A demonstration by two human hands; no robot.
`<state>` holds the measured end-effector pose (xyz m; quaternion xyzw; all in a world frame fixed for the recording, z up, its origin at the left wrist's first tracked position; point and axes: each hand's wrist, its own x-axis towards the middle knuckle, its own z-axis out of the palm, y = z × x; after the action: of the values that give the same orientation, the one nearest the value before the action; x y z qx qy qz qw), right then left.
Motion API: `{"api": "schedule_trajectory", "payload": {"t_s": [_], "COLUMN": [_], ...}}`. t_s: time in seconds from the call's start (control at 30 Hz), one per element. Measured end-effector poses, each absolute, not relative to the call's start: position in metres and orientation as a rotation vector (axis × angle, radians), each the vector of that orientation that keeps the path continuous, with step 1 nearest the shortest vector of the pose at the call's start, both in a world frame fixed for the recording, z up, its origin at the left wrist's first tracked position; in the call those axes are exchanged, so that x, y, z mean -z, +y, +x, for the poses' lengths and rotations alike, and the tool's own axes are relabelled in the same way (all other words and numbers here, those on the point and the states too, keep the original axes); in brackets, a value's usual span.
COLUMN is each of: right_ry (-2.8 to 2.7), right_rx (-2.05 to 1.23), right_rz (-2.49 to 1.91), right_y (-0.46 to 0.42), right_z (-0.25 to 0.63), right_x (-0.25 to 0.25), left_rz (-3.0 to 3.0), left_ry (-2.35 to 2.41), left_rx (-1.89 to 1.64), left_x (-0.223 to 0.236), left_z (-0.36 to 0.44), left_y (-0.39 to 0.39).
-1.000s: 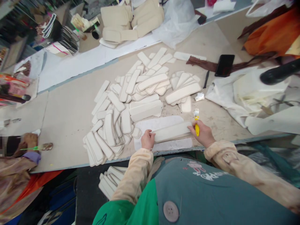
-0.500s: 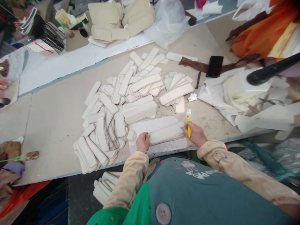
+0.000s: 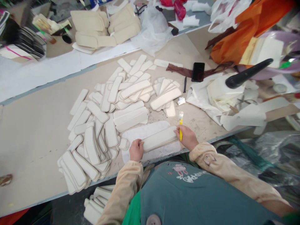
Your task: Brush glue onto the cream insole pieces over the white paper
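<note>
A stack of long cream pads (image 3: pixel 159 139) lies on a white sheet (image 3: pixel 140 132) at the table's near edge. My left hand (image 3: pixel 136 150) is closed on the stack's left end. My right hand (image 3: pixel 187 137) presses on the right end, with a yellow-handled brush (image 3: pixel 180 125) gripped in its fingers. The brush tip points away from me. A big heap of the same cream pads (image 3: pixel 112 109) spreads over the table beyond and to the left of my hands.
A black phone (image 3: pixel 198 71) and a brown strap (image 3: pixel 178 69) lie at the back right. White fabric pieces (image 3: pixel 217 93) and an orange cloth (image 3: pixel 236 34) crowd the right side. Larger beige cushions (image 3: pixel 105 26) sit on the far table. More pads (image 3: pixel 96 203) lie below the table edge.
The view has swung to the right, so everything has slid left in the picture and the person at the left edge is out of view. My hands keep their hold on the stack.
</note>
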<state>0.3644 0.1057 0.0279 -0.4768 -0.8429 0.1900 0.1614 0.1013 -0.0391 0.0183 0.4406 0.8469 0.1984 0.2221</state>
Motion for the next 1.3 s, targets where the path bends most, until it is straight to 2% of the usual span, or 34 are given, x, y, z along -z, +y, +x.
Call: {"api": "schedule_trajectory", "payload": {"t_s": [0.1,0.2,0.3,0.4,0.53,0.73,0.9,1.07,1.3], "right_ry": [-2.36,-2.45,-2.595,-2.696,-2.695,-2.63,-2.443,-2.135,-2.0], "right_rx": [-0.516,-0.642,-0.779,-0.831,-0.843,-0.778,-0.717,-0.854,-1.404], "right_rz": [-1.251,-0.921,-0.542,-0.37,-0.422,-0.73,-1.019,-1.061,-0.776], "right_y": [0.099,0.085,0.067,0.059,0.07,0.103,0.111,0.109,0.102], "right_z": [0.361,0.345,0.319,0.3,0.31,0.379,0.405,0.402,0.371], "right_x": [-0.038,-0.044,-0.037,-0.022,-0.007,-0.004,-0.013,-0.047,-0.104], "left_rz": [1.237,1.25,1.277,1.317,1.359,1.366,1.352,1.268,1.076], "left_ry": [2.335,2.328,2.329,2.326,2.316,2.32,2.291,1.963,1.661], "left_rx": [-0.556,-0.536,-0.523,-0.523,-0.484,-0.461,-0.593,-0.873,-1.169], "left_x": [-0.017,-0.018,-0.02,-0.022,-0.025,-0.029,-0.034,-0.079,-0.166], "left_z": [0.1,0.099,0.098,0.098,0.098,0.103,0.105,0.113,0.147], "left_y": [-0.041,-0.041,-0.04,-0.039,-0.036,-0.034,-0.036,-0.033,0.013]}}
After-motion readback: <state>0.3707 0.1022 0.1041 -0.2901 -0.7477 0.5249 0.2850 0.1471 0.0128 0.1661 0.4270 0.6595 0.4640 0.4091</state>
